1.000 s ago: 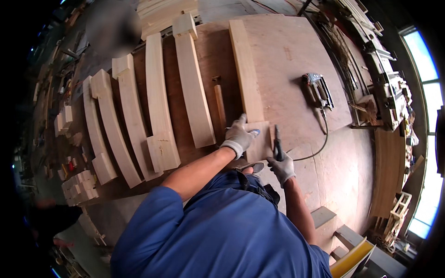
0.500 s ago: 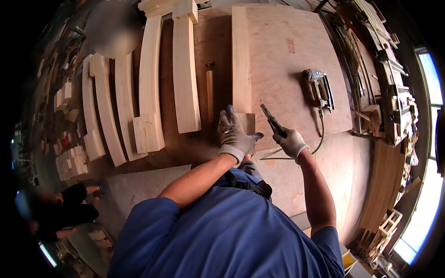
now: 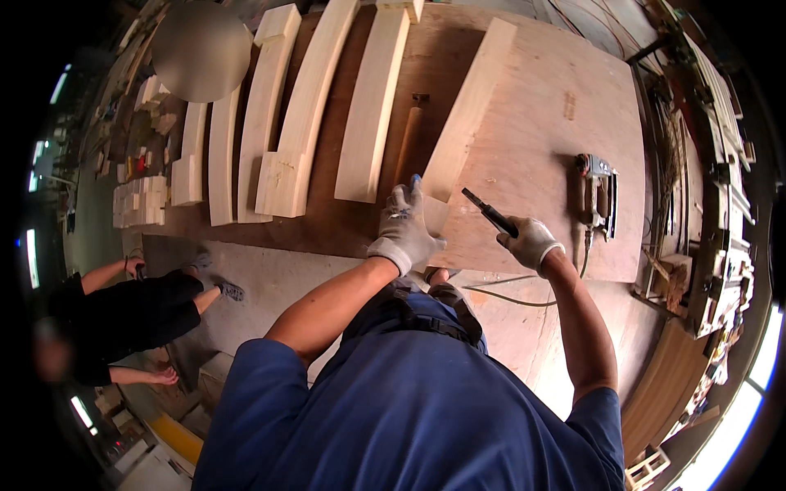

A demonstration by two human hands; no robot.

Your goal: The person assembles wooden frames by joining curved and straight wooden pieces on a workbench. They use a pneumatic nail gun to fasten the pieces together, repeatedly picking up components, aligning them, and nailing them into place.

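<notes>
The left hand (image 3: 404, 232), gloved, sits just below the frame's centre with its fingers spread, at the lower end of a pale board (image 3: 471, 110); how firmly it presses cannot be told. The right hand (image 3: 535, 244), also gloved, is closed around a dark, slim tool (image 3: 492, 213) right of centre, whose long axis slants, its tip pointing to the upper left, near the board but apart from it. The board lies on the brown counter (image 3: 540, 172), its long axis running from the upper right down to the centre. Left of it lies a hammer (image 3: 408, 139), head toward the top. Farther out, a nail gun (image 3: 598, 196) lies at right, long pale beams (image 3: 372, 123) fill the upper left, and a person in dark clothing (image 3: 123, 319) is at lower left.
</notes>
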